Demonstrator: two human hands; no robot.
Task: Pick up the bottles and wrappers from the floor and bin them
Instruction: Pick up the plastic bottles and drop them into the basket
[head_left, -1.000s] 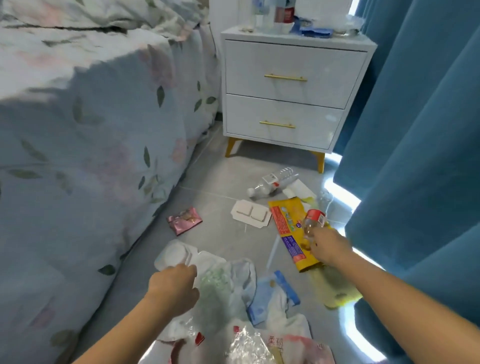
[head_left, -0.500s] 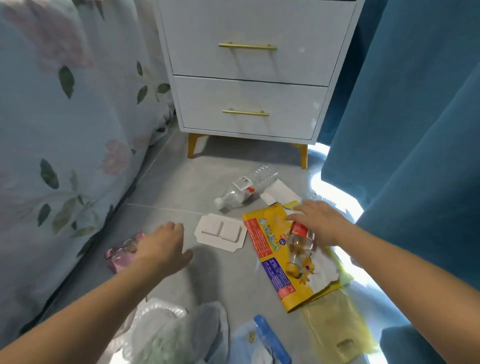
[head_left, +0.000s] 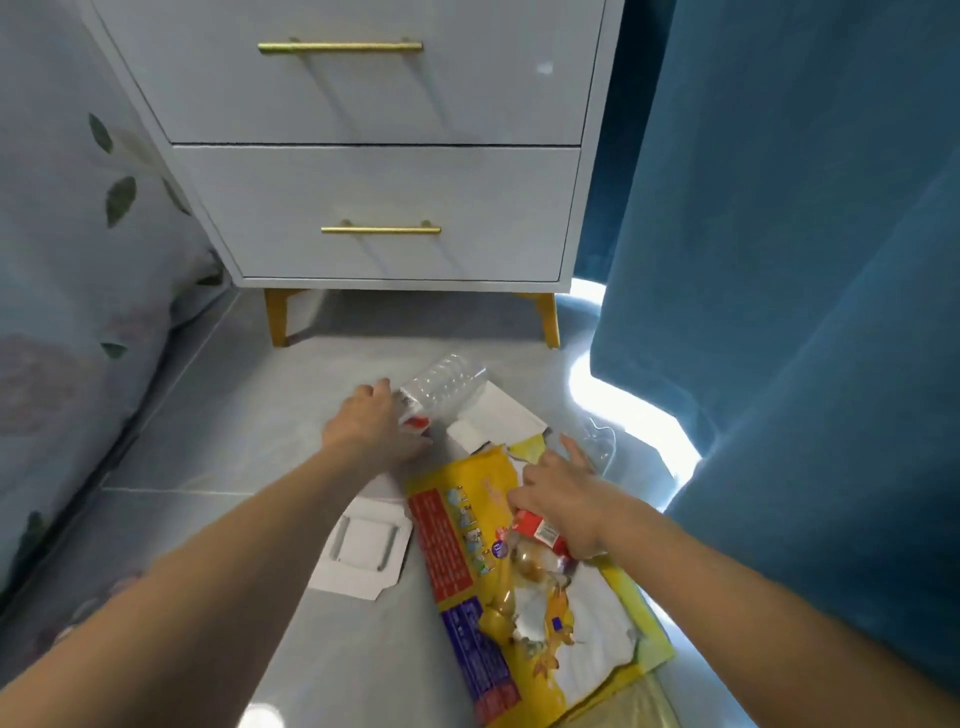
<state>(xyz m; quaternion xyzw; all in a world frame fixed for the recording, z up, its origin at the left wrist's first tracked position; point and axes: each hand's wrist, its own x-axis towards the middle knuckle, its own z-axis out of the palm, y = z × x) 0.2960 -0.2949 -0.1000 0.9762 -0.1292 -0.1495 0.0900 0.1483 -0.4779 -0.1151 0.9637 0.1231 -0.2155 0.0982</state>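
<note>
A clear plastic bottle (head_left: 449, 382) lies on the grey floor in front of the nightstand. My left hand (head_left: 371, 426) is wrapped around its neck end, over the red-and-white label. My right hand (head_left: 563, 491) hovers over a large yellow snack wrapper (head_left: 467, 551). It grips a small clear bottle with a red label (head_left: 540, 535) under the palm, with the forefinger stretched out. A white paper piece (head_left: 493, 415) lies between my hands. A white card tray (head_left: 363, 553) rests partly under my left forearm. A scrap of clear plastic (head_left: 597, 441) lies just beyond my right fingers.
A white two-drawer nightstand (head_left: 389, 208) on yellow legs stands straight ahead. A blue curtain (head_left: 779, 312) hangs down to the floor on the right. The flowered bed cover (head_left: 78, 312) drops along the left. No bin is in view.
I have leaned in closer to the floor. My left hand moved forward from beside the white card tray onto the clear bottle. My right hand keeps the small bottle over the yellow wrapper.
</note>
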